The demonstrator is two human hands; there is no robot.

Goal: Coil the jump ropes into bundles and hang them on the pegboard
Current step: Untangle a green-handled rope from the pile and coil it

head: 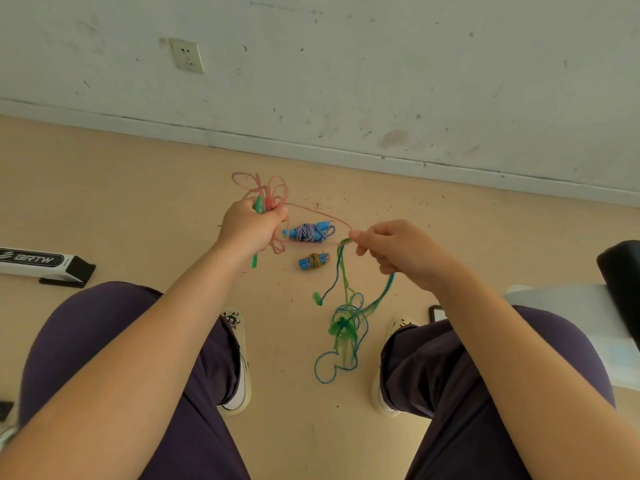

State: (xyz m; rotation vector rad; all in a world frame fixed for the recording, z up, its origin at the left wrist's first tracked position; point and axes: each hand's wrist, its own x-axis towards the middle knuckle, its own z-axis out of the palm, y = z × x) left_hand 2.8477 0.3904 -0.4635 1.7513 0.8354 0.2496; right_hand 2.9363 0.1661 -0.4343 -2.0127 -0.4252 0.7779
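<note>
The tan floor (104, 188) runs up to a scuffed white wall (346, 64) that carries one socket (187, 56). A person sits over it, two knees in purple trousers (104, 341) and two pale shoes (239, 362) showing.

The left hand (251, 228) is closed round a pink jump rope (266, 188) together with a green handle (257, 233), whose long axis stands nearly upright, its lower tip pointing down at the floor. Pink loops fan up out of the fist, and one strand runs rightward to the right hand (398, 251), which pinches it between thumb and forefinger.

From that same pinch a green-and-blue jump rope (346, 323) hangs straight down, its long axis vertical, ending in a loose tangle just above or on the floor; the blur makes that hard to tell.

Two bundles already coiled lie on the floor between the hands: a blue-handled rope with white-and-navy cord (309, 233), lying roughly left to right, and a smaller blue-handled bundle with tan cord (313, 261) just below it, also crosswise.

A white-and-black box (41, 263) lies at the left.
</note>
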